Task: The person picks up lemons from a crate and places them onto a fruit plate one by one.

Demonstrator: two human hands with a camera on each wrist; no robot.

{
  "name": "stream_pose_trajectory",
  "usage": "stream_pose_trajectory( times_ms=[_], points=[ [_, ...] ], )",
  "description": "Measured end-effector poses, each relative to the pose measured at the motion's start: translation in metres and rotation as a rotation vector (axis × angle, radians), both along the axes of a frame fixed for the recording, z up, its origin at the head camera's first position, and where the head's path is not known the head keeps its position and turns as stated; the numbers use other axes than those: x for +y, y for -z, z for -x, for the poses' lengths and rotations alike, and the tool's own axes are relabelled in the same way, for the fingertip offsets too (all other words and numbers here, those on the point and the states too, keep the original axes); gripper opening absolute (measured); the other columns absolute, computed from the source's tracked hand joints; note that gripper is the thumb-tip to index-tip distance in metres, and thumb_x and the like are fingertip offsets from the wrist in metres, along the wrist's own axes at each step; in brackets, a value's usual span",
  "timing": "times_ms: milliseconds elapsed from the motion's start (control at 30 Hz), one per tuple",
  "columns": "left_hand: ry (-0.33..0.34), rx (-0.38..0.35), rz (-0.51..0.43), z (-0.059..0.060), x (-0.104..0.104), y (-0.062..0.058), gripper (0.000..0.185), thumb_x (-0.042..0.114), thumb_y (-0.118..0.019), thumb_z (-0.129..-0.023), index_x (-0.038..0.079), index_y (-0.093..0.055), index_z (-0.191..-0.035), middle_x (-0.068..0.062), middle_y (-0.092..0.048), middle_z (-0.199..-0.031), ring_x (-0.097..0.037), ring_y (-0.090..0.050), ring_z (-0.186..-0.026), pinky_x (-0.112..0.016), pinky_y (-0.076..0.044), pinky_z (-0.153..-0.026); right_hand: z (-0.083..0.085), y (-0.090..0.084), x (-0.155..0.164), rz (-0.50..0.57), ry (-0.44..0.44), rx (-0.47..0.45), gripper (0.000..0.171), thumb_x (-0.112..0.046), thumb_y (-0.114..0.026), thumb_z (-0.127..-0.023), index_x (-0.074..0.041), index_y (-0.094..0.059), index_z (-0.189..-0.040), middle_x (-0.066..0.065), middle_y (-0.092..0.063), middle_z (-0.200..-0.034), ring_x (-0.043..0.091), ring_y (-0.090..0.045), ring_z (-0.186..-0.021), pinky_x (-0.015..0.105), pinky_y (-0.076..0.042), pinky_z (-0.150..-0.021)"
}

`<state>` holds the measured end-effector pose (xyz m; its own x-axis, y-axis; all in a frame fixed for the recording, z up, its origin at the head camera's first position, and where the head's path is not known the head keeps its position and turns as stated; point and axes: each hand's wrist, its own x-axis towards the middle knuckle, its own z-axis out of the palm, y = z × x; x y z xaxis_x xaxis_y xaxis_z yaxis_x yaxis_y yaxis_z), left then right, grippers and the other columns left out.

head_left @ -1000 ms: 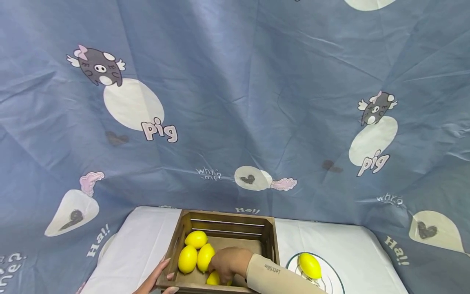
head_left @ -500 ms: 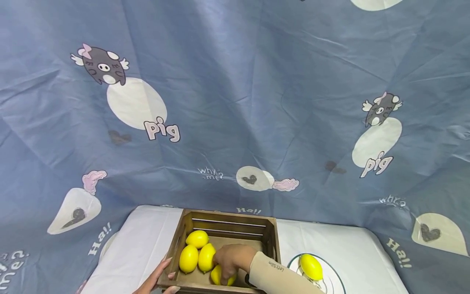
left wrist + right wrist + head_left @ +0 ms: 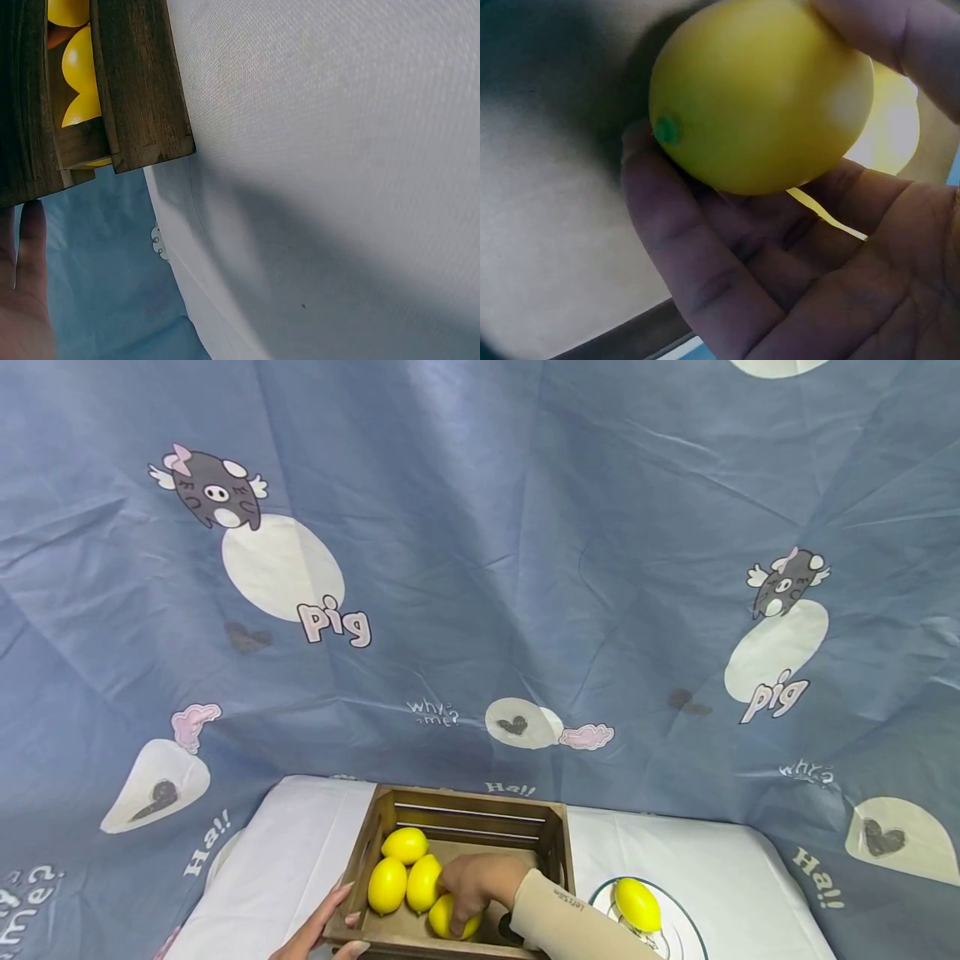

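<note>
A brown wooden crate [image 3: 480, 802] with slatted sides stands on the white-covered table. Inside, toward its left, lie several yellow lemons, among them an upright one [image 3: 387, 886] and one beside it [image 3: 424, 883]. My right hand [image 3: 483, 885] reaches into the crate and holds another lemon [image 3: 453, 917] low near the front wall. In the right wrist view the thumb and fingers wrap around this lemon [image 3: 761, 97], its green tip showing. At the crate's front left corner my left hand [image 3: 318, 927] grips the wood, one fingertip showing inside the side wall.
Right of the crate, a white plate [image 3: 690, 935] with a dark blue-green rim bears one lemon [image 3: 637, 905]. A blue printed cloth [image 3: 450, 568] hangs behind and around the table. My right sleeve passes over the crate's front right corner.
The lemon under my right hand has shifted slightly away from the crate's front wall and shows more. My left hand keeps its place on the corner. The view has drifted slightly.
</note>
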<state>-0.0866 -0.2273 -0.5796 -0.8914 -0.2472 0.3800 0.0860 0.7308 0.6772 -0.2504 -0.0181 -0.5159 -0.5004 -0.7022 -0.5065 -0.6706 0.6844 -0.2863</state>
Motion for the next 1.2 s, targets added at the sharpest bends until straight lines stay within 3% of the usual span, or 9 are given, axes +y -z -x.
stream_pose_trajectory(
  times_ms=[200, 467, 767, 967, 1200],
  points=[
    [0.009, -0.039, -0.044, -0.001, 0.002, -0.003, 0.067, 0.024, -0.091, -0.084, 0.016, -0.059, -0.143, -0.026, -0.064, -0.137, -0.044, -0.07, -0.11, -0.051, -0.062, -0.078, 0.001, -0.003, 0.001, -0.015, 0.02, -0.042, 0.023, -0.019, -0.091, -0.079, -0.016, -0.068, -0.077, -0.009, -0.056, -0.067, 0.008, -0.048, -0.06, 0.021, -0.045, -0.052],
    [0.114, -0.005, -0.052, 0.003, -0.003, 0.0, 0.072, 0.011, -0.092, -0.08, 0.005, -0.056, -0.142, -0.033, -0.06, -0.139, -0.05, -0.065, -0.115, -0.051, -0.061, -0.083, -0.001, -0.007, 0.003, -0.015, 0.016, -0.07, 0.023, -0.027, -0.087, -0.082, -0.016, -0.067, -0.077, -0.008, -0.054, -0.069, 0.009, -0.049, -0.061, 0.022, -0.044, -0.053],
    [0.027, 0.038, 0.017, 0.004, 0.0, 0.004, 0.077, 0.015, -0.097, -0.073, 0.013, -0.061, -0.141, -0.02, -0.067, -0.135, -0.036, -0.069, -0.108, -0.037, -0.063, -0.076, -0.002, -0.012, 0.007, -0.007, 0.043, -0.05, 0.031, -0.029, -0.087, -0.081, -0.014, -0.061, -0.07, -0.006, -0.047, -0.065, 0.011, -0.045, -0.06, 0.023, -0.038, -0.052],
    [0.04, 0.069, 0.039, 0.005, -0.004, 0.007, 0.081, 0.012, -0.098, -0.071, 0.016, -0.061, -0.142, -0.017, -0.068, -0.135, -0.031, -0.068, -0.113, -0.039, -0.063, -0.08, -0.001, -0.017, 0.011, 0.03, 0.033, -0.052, 0.025, -0.024, -0.089, -0.079, -0.016, -0.065, -0.075, -0.008, -0.05, -0.067, 0.009, -0.046, -0.063, 0.021, -0.042, -0.057],
    [0.083, 0.068, 0.03, 0.005, -0.007, 0.006, 0.079, 0.01, -0.096, -0.073, 0.012, -0.058, -0.142, -0.022, -0.066, -0.136, -0.032, -0.067, -0.114, -0.04, -0.062, -0.08, 0.001, -0.022, 0.009, 0.041, -0.016, -0.042, 0.024, -0.024, -0.089, -0.08, -0.015, -0.067, -0.082, -0.009, -0.052, -0.072, 0.008, -0.047, -0.067, 0.02, -0.044, -0.06]
  ],
)
